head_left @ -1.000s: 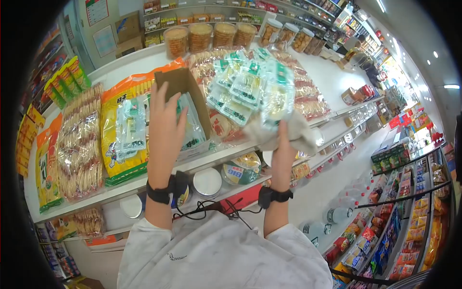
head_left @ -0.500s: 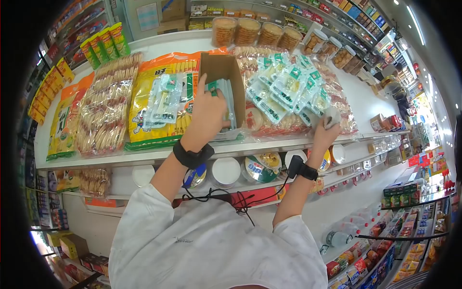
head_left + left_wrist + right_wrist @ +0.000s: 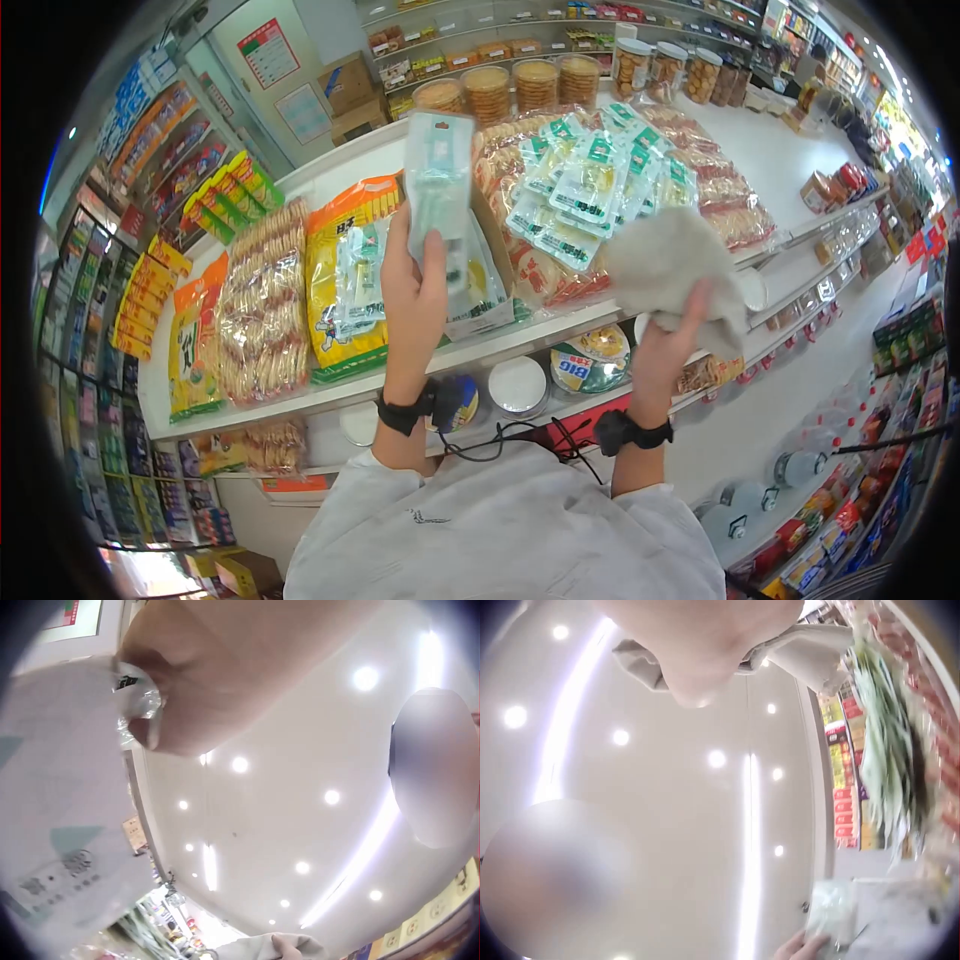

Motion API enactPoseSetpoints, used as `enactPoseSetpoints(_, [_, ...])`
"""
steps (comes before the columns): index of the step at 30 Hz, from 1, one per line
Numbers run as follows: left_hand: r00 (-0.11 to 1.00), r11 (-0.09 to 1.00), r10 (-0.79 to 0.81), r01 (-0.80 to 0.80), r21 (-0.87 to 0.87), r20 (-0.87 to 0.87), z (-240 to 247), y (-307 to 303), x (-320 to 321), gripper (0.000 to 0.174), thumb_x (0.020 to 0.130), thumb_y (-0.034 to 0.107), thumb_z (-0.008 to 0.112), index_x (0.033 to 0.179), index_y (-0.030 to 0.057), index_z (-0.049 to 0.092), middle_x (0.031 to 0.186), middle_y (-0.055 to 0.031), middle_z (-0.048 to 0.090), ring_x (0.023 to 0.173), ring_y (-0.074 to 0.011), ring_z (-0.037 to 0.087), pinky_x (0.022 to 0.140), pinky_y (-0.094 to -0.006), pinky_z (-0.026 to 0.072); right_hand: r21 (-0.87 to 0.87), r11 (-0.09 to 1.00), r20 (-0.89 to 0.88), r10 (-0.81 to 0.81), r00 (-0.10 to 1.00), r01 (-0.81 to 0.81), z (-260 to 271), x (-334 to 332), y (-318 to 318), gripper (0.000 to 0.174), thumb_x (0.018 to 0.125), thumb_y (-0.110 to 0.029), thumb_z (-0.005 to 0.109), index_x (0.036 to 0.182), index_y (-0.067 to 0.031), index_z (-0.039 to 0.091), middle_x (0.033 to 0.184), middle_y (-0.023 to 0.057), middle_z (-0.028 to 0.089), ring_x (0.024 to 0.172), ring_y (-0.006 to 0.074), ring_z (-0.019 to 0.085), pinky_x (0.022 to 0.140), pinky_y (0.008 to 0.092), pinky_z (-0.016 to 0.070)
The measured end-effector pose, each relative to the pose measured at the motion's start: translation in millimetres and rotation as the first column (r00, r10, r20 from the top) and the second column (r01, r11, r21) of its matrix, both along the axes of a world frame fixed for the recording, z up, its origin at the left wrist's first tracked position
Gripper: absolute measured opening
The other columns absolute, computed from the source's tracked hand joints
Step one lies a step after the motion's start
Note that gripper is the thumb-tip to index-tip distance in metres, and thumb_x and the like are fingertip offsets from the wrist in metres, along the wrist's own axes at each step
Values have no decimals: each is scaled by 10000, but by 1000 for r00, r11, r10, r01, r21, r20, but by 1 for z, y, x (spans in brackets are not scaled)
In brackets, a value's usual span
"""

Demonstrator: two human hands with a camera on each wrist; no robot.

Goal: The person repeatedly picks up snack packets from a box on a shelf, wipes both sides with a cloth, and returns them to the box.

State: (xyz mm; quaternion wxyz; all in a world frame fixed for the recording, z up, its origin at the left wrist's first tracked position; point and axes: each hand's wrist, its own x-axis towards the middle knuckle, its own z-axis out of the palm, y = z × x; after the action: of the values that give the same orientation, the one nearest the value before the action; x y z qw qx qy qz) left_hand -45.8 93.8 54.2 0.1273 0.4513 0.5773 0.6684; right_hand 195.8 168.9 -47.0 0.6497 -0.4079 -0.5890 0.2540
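Observation:
My left hand (image 3: 413, 305) pinches a flat clear packet with green and white print (image 3: 440, 165), held upright above a cardboard box (image 3: 492, 225). Close up in the left wrist view, the packet (image 3: 60, 787) fills the left side beside the thumb. More packets (image 3: 485, 280) lean inside the box, partly hidden by the hand. My right hand (image 3: 668, 352) grips a crumpled grey cloth (image 3: 672, 262) in front of the shelf edge. Behind it, a heap of similar packets (image 3: 590, 190) lies on bagged crackers (image 3: 725, 205). A few others (image 3: 362, 265) rest on a yellow bag (image 3: 330, 335).
Round tubs of biscuits (image 3: 535, 85) and lidded jars (image 3: 668, 70) line the shelf's back. Left are a long bag of stacked crackers (image 3: 262, 310) and upright green-yellow packs (image 3: 235, 195). Lidded bowls (image 3: 518, 385) fill the shelf below.
The left hand has drawn a packet up out of the box. The right hand, with the cloth, has come back from the packet heap toward the front. The head view has shifted.

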Motion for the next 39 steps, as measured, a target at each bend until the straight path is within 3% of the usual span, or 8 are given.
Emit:
enactPoseSetpoints(4, [953,963,-260,267,27,-158,3,-16,32,573,964,14,469,1502,-35,278,1517,-164,377,1360,-221,404,1095,-340,341,115,857,271,460,846,-503,61,-53,-43,581,950,-52,450,1503,16,285,1591,191,201,1472,293,211,1192,418,181])
enactPoseSetpoints(8, [812,825,-564,564,-47,-152,2,-32,53,723,840,-147,377,1533,-2,234,1582,-176,253,1453,-269,280,1160,-376,247,276,862,457,272,847,-426,68,-80,-52,481,977,-73,453,1439,42,385,1564,217,249,1457,366,226,1180,449,183])
enactPoseSetpoints(11, [752,758,-651,633,-158,-107,-12,-41,53,690,856,-142,410,1518,1,276,1528,-181,354,1409,-263,353,1136,-357,277,217,900,274,316,908,-378,88,-68,-36,505,850,-39,597,1342,11,499,1490,249,356,1352,476,348,1122,478,296])
enactPoseSetpoints(17, [774,771,-633,628,-107,-13,-15,-45,59,608,898,-103,454,1487,-11,333,1491,-172,412,1394,-246,379,1141,-364,284,-406,688,-383,470,795,-602,67,-31,-22,511,1055,-362,428,1382,29,457,1379,120,530,1224,210,546,1031,330,400])
enactPoseSetpoints(20, [846,855,-516,519,19,134,-10,-39,66,671,906,-13,594,1498,-30,278,1488,-148,406,1355,-211,397,1119,-363,314,-144,489,-822,425,379,-860,61,-32,-36,539,1046,-417,439,1358,20,489,1355,90,541,1158,174,569,987,317,429])
enactPoseSetpoints(28, [815,991,14,68,119,-579,-20,-17,67,770,949,201,636,1529,-28,184,1568,-158,262,1438,-270,266,1175,-412,202,-197,906,-88,365,927,-375,50,-50,-68,406,1008,-156,543,1368,21,476,1323,159,573,1213,253,550,1039,358,404])
enactPoseSetpoints(31, [824,811,-566,554,190,12,-29,-20,70,729,1022,352,478,1549,-15,133,1587,-183,223,1454,-294,236,1188,-404,152,-101,841,56,539,841,-532,40,-56,-78,443,1003,-151,501,1407,18,442,1465,213,415,1370,343,372,1129,411,280])
enactPoseSetpoints(39, [546,787,-515,607,111,661,-45,-41,91,769,1020,589,300,1525,14,216,1558,-93,301,1423,-222,309,1177,-380,234,192,877,455,319,831,-441,75,-61,-51,512,892,-179,525,1385,-38,521,1523,221,353,1447,399,263,1177,522,166])
